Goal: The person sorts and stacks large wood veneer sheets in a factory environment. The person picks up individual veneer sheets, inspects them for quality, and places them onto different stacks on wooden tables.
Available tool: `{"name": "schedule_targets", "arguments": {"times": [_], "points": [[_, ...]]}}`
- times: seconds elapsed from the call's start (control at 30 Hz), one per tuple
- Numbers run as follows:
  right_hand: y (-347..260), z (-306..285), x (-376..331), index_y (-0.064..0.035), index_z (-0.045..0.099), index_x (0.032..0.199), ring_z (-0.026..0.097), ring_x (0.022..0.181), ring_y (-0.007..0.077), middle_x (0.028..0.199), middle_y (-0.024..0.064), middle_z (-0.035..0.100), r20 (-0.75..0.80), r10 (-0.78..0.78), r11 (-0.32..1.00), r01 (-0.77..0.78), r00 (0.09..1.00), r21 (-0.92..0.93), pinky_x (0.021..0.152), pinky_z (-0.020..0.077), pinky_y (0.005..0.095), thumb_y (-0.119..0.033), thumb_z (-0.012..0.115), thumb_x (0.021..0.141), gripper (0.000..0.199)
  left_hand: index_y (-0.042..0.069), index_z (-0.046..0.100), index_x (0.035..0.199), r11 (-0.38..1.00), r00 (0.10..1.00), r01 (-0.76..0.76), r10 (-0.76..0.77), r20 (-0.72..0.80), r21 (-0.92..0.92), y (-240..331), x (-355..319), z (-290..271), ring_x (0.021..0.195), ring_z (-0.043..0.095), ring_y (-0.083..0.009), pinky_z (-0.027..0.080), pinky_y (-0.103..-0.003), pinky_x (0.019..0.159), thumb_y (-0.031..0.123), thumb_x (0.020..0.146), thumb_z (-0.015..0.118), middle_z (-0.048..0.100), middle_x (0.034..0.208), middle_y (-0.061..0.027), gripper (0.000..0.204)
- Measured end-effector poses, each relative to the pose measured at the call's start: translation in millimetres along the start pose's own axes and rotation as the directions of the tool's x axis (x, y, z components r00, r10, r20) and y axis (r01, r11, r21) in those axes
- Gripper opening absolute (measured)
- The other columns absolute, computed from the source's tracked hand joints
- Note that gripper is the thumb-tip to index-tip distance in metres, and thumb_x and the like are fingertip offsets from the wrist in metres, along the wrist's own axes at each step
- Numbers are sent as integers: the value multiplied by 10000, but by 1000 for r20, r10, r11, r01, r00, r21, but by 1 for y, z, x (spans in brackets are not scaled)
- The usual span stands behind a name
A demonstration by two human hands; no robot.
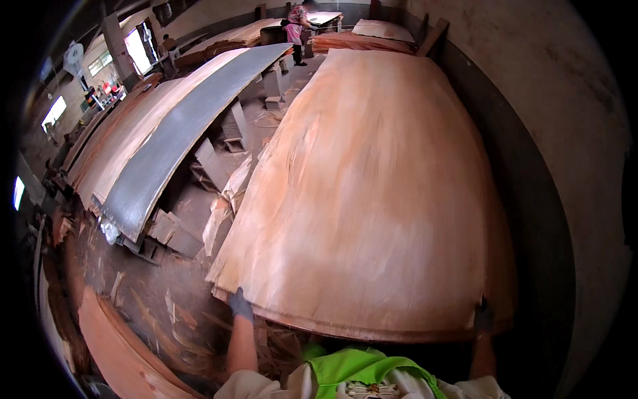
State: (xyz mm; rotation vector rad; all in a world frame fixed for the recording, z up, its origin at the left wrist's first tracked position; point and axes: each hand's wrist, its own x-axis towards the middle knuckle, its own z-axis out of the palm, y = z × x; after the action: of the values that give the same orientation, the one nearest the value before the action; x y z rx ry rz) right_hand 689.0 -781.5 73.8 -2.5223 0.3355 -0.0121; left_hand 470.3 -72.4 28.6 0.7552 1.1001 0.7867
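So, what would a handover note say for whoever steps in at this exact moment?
Left hand: gloved, grip on the near left corner of the top veneer sheet.
Right hand: gloved, at the near right corner of the same sheet; grip likely, partly hidden.
The sheet lies flat on the veneer stack beside the wall.
Done: sheet held at both corners.
Left: cannot tell whether it is being laid or lifted.

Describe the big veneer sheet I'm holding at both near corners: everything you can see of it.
The veneer sheet is a large, thin, pale orange-brown wood sheet with faint lengthwise grain and lighter patches. It lies flat on top of a stack of similar sheets, its long side running away beside the wall. The near edge looks slightly ragged. The gloved left hand grips its near left corner and the gloved right hand its near right corner. The picture is motion-blurred, so fine detail is lost.
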Motion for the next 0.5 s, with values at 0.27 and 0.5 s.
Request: {"name": "schedule_targets", "arguments": {"times": [0.27, 0.5], "points": [[-55, -3, -71, -36, 443, 1280, 460, 1141, 304, 1276, 176, 464, 118, 216, 976, -213, 969, -35, 954, 368, 373, -202, 466, 915, 401, 31, 391, 1272, 991, 990, -136, 136, -41, -3, -38, 23, -64, 1008, 528, -276, 444, -397, 854, 65, 854, 462, 507, 1177, -132, 425], [-64, 18, 32, -23, 485, 1234, 518, 1008, 294, 1160, 177, 538, 85, 110, 994, -111, 990, 2, 856, 415, 387, -232, 480, 906, 390, 14, 407, 1256, 858, 949, -300, 315, 36, 417, -64, 73, -19, 1048, 493, -256, 408, -387, 888, 82, 842, 455, 472, 1227, -130, 422]]}}
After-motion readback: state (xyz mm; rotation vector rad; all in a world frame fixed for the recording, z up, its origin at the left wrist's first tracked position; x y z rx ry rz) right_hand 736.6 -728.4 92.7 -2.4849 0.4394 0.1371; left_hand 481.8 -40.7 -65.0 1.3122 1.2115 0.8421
